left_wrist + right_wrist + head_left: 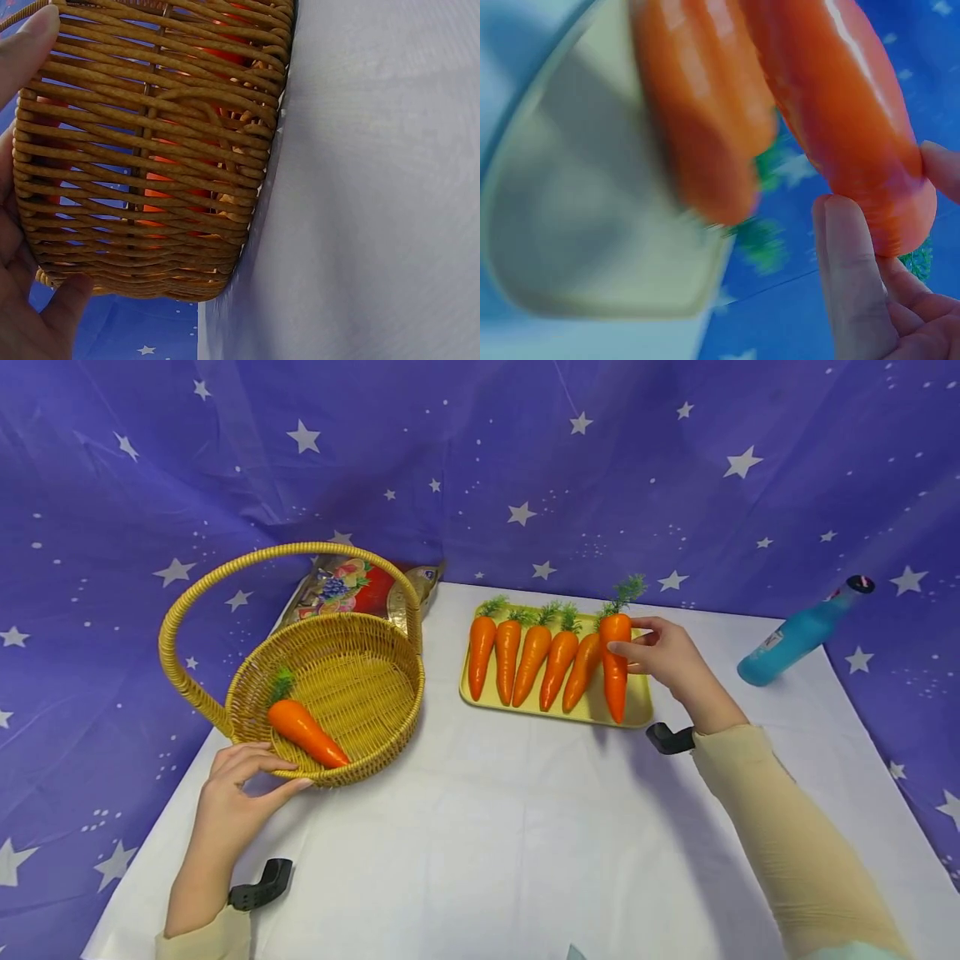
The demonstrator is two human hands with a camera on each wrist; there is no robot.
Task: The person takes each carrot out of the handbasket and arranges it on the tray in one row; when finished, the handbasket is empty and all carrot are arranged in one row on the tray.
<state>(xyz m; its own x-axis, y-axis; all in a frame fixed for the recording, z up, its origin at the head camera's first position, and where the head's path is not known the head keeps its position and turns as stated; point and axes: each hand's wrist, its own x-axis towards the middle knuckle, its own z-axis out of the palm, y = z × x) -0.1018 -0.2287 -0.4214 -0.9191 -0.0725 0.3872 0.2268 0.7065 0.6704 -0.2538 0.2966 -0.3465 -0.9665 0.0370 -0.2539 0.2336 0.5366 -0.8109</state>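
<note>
My right hand (pixel 663 656) pinches a carrot (pixel 617 672) near its leafy top, above the right part of a yellow tray (pixel 637 706). In the right wrist view, thumb and fingers grip the thick end of that carrot (pixel 847 97). Several other carrots (pixel 533 664) lie side by side in the tray, green tops toward the back. At the left, my left hand (pixel 236 793) holds the near rim of a wicker basket (pixel 378 768), thumb outside and fingers over the edge. One carrot (pixel 306 731) lies inside the basket; its orange shows through the weave in the left wrist view.
Behind the basket lies a shiny printed food bag (pixel 352 589), partly hidden by the handle (pixel 176 610). A blue bottle (pixel 795 639) with a dark cap stands at the right of the white-covered table (pixel 480 843). A purple starry cloth (pixel 480 468) hangs behind.
</note>
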